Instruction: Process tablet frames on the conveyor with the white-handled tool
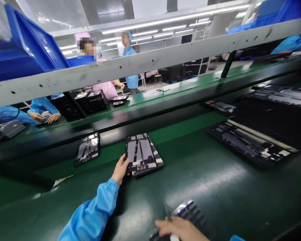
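My left hand [120,169] grips the lower left edge of an opened tablet [139,152], thumb on top and fingers underneath. Its inside shows grey battery panels and dark flex cables. A second tablet [158,160] lies partly hidden under it on the green bench. Low in the view, my right hand [178,229] is blurred, its fingers curled round something thin and dark that I cannot make out. Beside that hand lies a sheet with rows of black strips [190,212], partly covered by the fingers.
Another opened tablet [87,149] lies to the left, and a larger device [253,142] to the right. A raised green ledge [150,102] and a white metal beam [140,63] cross ahead. Blue bins [37,40] stand upper left. Co-workers' hands [46,116] work across the ledge.
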Available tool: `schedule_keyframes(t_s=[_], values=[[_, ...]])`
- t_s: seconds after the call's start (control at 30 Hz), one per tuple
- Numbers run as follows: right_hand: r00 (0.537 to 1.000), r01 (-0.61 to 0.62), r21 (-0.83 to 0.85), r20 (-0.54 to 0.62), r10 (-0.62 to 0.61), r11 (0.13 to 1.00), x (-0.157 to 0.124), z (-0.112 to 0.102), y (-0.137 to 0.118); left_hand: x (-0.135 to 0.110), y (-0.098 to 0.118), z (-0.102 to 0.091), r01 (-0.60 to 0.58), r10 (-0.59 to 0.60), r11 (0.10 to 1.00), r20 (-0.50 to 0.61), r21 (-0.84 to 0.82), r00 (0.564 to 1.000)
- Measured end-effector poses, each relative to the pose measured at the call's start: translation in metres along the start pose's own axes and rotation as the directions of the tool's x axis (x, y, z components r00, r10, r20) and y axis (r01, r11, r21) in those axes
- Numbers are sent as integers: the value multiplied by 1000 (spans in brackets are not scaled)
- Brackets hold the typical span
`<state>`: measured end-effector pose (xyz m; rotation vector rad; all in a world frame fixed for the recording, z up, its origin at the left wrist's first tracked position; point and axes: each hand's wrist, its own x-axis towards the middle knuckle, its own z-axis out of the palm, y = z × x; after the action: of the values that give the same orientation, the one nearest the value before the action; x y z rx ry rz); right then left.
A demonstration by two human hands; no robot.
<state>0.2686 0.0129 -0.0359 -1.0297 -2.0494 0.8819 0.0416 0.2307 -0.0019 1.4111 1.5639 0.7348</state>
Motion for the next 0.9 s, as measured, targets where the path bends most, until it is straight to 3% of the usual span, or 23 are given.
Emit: schedule_keyframes(t_s=[0.03,0.07,0.13,0.2,0.27,0.33,0.43,0.63,0.77,0.9], values=[[990,-101,18,-100,102,995,0,-8,0,-17,-8,-5,-19,19,1000,29,4,999],[949,-226,29,-221,227,974,2,-16,0,-32,-14,-9,-42,41,999,54,7,998],[872,-362,58,-332,360,930,12,-34,2,-60,-23,-17,-95,93,995,90,12,992],[852,-420,89,-303,427,903,24,-46,4,-84,-30,-22,-136,133,990,111,21,985],[868,-441,104,-203,453,891,31,-52,4,-106,-36,-24,-186,177,981,139,56,974],[885,-445,92,-109,453,891,32,-52,2,-129,-44,-24,-280,254,953,191,120,948],[894,-442,48,-61,444,896,26,-49,-1,-158,-56,-21,-416,359,882,257,223,897],[894,-440,44,-69,442,897,19,-65,8,-172,-56,-8,-447,386,829,233,336,892],[891,-445,39,-81,446,895,21,-82,6,-173,-44,-7,-524,473,754,227,395,851],[921,-366,-67,-169,351,928,30,-71,-16,-178,-32,-4,-582,536,724,229,369,812]])
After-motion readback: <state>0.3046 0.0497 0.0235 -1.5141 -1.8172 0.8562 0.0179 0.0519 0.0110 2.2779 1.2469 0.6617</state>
